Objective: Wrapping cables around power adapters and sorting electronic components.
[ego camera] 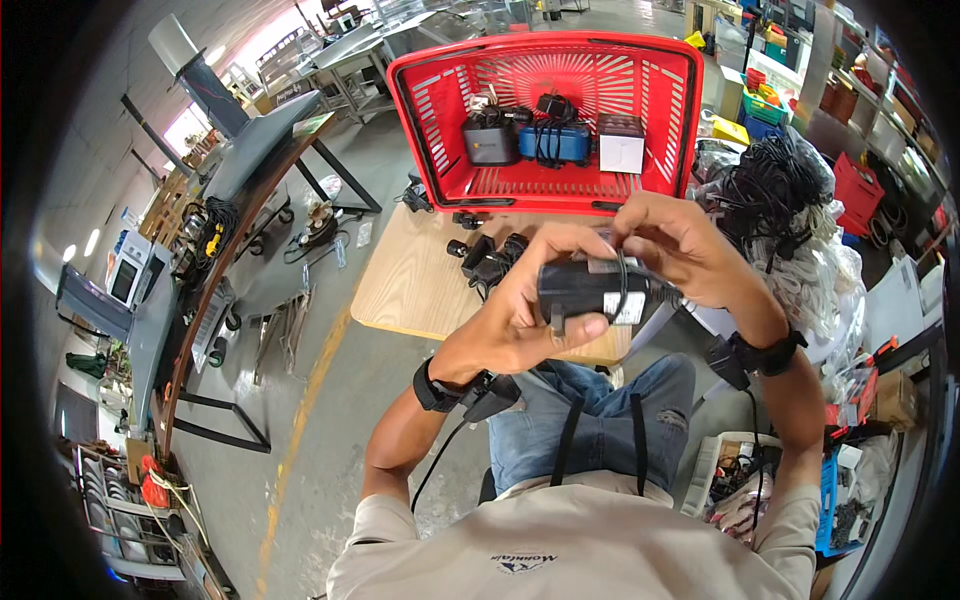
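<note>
A black power adapter (pixel 574 289) with a white label is held up in front of me, over the near part of the wooden tabletop (pixel 405 277). My left hand (pixel 525 307) grips its body, thumb along the lower side. Thumb and fingers of my right hand (pixel 675 251) pinch the thin black cable (pixel 622 285) that loops around the adapter. Behind my left hand, more black adapters (pixel 487 259) lie on the table. Beyond them a red plastic basket (pixel 547 199) holds a grey device (pixel 489 142), a blue device (pixel 555 142) wrapped in black cable, and a small white-and-dark box (pixel 621 146).
To the right, bundles of black cables (pixel 780 187) and white cables (pixel 802 277) are heaped. A light crate (pixel 701 469) and a blue crate (pixel 829 502) sit low at my right. On the left runs a long workbench (pixel 225 277), with tools and a microwave-like appliance (pixel 133 270).
</note>
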`<state>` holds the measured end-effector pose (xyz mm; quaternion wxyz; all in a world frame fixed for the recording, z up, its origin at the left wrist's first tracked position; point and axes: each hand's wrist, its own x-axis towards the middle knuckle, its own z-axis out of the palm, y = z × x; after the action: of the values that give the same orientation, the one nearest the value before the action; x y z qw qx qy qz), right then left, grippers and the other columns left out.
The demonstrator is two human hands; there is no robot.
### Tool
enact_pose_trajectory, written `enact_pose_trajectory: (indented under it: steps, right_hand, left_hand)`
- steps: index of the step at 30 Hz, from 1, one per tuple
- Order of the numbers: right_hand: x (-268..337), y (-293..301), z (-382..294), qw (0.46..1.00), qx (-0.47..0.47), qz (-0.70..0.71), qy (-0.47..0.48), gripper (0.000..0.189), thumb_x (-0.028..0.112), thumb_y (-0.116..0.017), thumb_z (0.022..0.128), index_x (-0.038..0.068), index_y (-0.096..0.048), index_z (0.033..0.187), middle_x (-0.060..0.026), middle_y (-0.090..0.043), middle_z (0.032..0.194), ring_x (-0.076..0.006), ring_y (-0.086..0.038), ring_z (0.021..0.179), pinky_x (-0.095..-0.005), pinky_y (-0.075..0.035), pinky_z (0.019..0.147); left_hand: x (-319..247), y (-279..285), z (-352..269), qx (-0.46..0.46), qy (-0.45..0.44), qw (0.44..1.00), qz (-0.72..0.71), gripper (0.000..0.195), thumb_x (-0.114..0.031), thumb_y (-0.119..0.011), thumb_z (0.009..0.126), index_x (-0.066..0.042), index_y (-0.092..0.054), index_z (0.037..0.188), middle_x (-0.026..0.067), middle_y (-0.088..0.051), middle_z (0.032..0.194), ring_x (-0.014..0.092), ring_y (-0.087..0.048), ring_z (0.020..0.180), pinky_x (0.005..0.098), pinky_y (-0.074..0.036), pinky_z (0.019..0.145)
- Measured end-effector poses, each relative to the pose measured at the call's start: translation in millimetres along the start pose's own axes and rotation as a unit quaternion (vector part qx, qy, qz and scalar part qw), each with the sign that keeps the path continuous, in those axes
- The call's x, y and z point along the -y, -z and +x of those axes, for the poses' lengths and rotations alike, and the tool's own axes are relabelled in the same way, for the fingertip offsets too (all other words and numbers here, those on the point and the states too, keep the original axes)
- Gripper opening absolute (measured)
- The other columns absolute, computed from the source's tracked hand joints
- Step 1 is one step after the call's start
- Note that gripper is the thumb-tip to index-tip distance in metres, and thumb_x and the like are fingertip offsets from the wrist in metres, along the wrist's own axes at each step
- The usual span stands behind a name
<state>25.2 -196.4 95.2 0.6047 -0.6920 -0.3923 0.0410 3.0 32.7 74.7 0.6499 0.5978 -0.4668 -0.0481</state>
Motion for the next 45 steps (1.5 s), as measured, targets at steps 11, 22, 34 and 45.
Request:
enact_pose_trajectory:
  steps: [11, 22, 34, 45]
  right_hand:
    - [-27, -49, 3, 0.978, 0.003, -0.207, -0.007, 0.019, 0.018, -0.056, 0.098, 0.000, -0.059, 0.099, -0.0183, -0.062, 0.075, -0.0339, -0.063, 0.066, -0.0419, -0.047, 0.060]
    - [36, -43, -10, 0.940, 0.004, -0.341, 0.018, 0.017, 0.019, -0.061, 0.093, 0.003, -0.063, 0.091, -0.0164, -0.062, 0.077, -0.0385, -0.061, 0.072, -0.0448, -0.046, 0.061]
    - [25, -4, 0, 0.966, -0.060, -0.250, -0.021, 0.013, 0.010, -0.068, 0.091, -0.002, -0.066, 0.095, -0.0010, -0.055, 0.071, -0.0030, -0.042, 0.064, -0.0234, -0.035, 0.055]
    - [-32, -14, -14, 0.982, -0.080, -0.163, -0.053, 0.018, 0.000, -0.056, 0.090, -0.001, -0.064, 0.107, -0.0104, -0.069, 0.086, -0.0125, -0.062, 0.082, -0.0319, -0.049, 0.071]
  left_hand:
    - [26, 6, 15, -0.256, -0.027, 0.966, 0.029, 0.041, -0.012, -0.063, 0.096, -0.004, -0.042, 0.130, 0.0036, -0.057, 0.106, 0.007, -0.054, 0.089, 0.0222, -0.047, 0.074]
    - [42, 30, 1, -0.215, 0.007, 0.955, 0.205, 0.046, -0.010, -0.068, 0.091, -0.001, -0.043, 0.129, 0.0127, -0.051, 0.106, 0.020, -0.055, 0.097, 0.0339, -0.046, 0.084]
    - [7, 6, -14, 0.020, 0.104, 0.993, 0.043, 0.033, -0.013, -0.054, 0.097, -0.002, -0.040, 0.125, 0.0104, -0.048, 0.109, 0.015, -0.050, 0.098, 0.0307, -0.042, 0.084]
    - [37, -8, -4, -0.095, -0.019, 0.993, -0.070, 0.051, 0.009, -0.069, 0.084, -0.002, -0.040, 0.125, 0.0129, -0.050, 0.129, 0.019, -0.052, 0.121, 0.0352, -0.046, 0.101]
